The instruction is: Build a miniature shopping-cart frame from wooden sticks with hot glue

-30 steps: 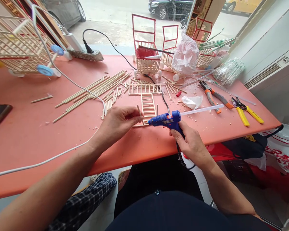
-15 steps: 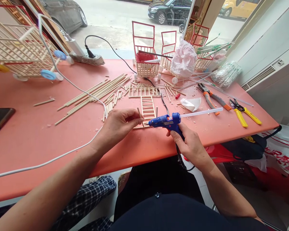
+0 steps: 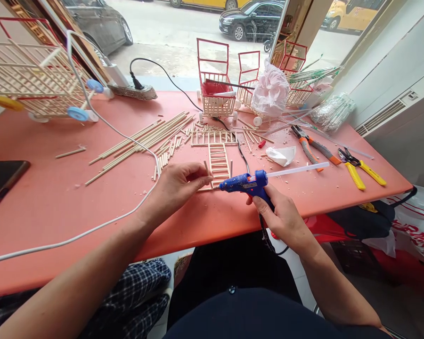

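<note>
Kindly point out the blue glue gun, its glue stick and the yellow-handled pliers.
Blue glue gun (image 3: 246,183), head view: on its body.
Glue stick (image 3: 298,169), head view: on its exposed middle.
Yellow-handled pliers (image 3: 354,162), head view: on the dark joint.

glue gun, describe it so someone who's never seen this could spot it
Look along the near edge of the pink table. There the right hand grips the glue gun. It is blue, with a long translucent stick jutting from the back, unlike the pliers and yellow-handled tool farther right.

Left hand (image 3: 184,182) in pinch, right hand (image 3: 283,214) curled
</note>
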A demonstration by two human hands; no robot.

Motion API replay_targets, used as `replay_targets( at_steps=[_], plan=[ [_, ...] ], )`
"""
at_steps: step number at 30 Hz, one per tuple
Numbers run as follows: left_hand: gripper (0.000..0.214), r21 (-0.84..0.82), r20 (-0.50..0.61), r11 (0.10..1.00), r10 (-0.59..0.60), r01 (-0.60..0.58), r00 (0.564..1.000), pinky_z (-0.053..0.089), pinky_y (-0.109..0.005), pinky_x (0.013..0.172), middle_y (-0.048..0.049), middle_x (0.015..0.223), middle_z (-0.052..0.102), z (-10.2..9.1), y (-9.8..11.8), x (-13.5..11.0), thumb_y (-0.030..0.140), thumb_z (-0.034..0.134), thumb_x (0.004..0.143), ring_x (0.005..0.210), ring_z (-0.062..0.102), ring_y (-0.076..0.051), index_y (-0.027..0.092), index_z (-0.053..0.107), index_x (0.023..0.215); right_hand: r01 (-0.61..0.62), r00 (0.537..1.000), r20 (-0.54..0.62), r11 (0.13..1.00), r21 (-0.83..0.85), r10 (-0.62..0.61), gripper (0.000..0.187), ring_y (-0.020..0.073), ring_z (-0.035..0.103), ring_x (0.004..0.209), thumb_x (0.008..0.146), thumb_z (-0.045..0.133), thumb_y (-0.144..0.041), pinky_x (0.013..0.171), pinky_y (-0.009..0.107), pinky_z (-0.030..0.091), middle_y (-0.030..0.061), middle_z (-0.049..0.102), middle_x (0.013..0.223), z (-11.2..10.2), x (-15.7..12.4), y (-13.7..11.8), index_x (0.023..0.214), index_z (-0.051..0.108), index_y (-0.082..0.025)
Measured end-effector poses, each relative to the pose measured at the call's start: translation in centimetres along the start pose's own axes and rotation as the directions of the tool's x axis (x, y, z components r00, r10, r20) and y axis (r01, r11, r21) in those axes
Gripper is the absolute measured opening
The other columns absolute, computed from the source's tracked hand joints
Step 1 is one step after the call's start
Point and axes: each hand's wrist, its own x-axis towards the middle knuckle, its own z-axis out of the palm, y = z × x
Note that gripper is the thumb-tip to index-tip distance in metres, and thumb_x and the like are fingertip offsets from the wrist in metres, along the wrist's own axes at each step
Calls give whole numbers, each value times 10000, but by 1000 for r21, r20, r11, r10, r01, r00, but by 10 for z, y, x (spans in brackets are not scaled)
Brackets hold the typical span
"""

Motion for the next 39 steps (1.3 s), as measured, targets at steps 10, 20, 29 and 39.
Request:
replay_targets(
  at_steps=[10, 20, 29, 39],
  plan=[
    [216, -49, 40, 997, -52, 54, 998, 519, -309, 770, -49, 892, 774, -4, 0, -4, 394, 678, 858, 861, 694, -223, 189, 722, 801, -61, 997, 51, 971, 231, 51, 317, 157, 615, 697, 1030, 512, -468, 687, 286, 488, 48, 711, 818, -7, 1, 7, 997, 644, -182],
    [359, -157, -201, 985, -106, 75, 974, 492, -274, 644, -54, 773, 721, -12, -7, -7, 472, 588, 969, 663, 587, -152, 165, 757, 890, -248, 969, 149, 774, 583, 198, 419, 165, 614, 672, 897, 677, -609, 455, 248, 369, 124, 735, 979, -41, -7, 14, 1045, 692, -217],
    [305, -149, -218, 983, -140, 109, 966, 492, -298, 656, -25, 791, 717, -16, -7, -8, 445, 630, 937, 698, 588, -167, 176, 774, 945, -182, 915, -185, 777, 603, 358, 374, 126, 562, 642, 846, 765, -561, 452, 291, 291, 104, 695, 928, -122, -7, 38, 935, 748, -197],
    [369, -102, -290, 962, -271, 251, 918, 537, -302, 702, -41, 831, 744, -15, -13, -11, 490, 668, 806, 744, 651, -184, 187, 791, 978, -264, 793, -377, 828, 494, 478, 366, 87, 530, 551, 969, 682, -439, 489, 172, 486, 31, 608, 678, -207, 20, 105, 739, 631, -159]
  ],
)
